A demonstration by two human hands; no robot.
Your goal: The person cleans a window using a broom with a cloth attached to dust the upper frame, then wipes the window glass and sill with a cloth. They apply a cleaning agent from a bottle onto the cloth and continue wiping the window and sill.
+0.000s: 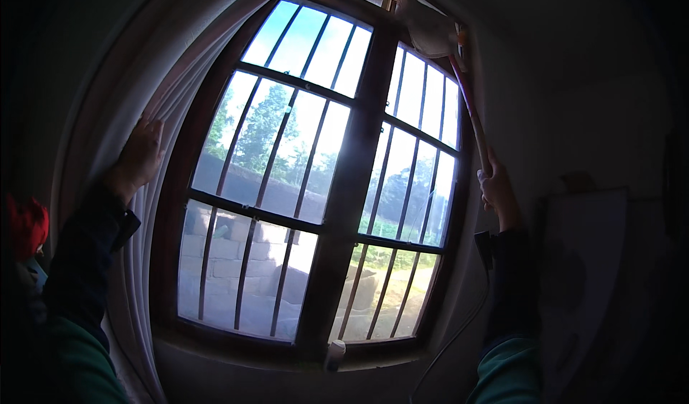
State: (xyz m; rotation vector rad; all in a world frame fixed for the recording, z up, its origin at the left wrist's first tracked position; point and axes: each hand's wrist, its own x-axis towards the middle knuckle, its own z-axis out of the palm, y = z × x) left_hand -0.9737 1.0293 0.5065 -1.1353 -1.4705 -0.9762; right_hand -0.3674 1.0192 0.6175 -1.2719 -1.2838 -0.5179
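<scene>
A pale curtain hangs gathered along the left side of a dark-framed window. My left hand is closed at the curtain's edge, fingers pointing up, partly lost in shadow. On the right, my right hand grips the lower end of a long thin stick, reddish toward its top. At the stick's upper end, a pale, rounded, cloth-like head lies against the top right corner of the window. The dim light hides how the head is fastened.
Dark vertical bars run across the panes. A small whitish cylinder stands on the sill. At the far left is a red object. A thin cable hangs below my right arm, and a pale panel stands at the right.
</scene>
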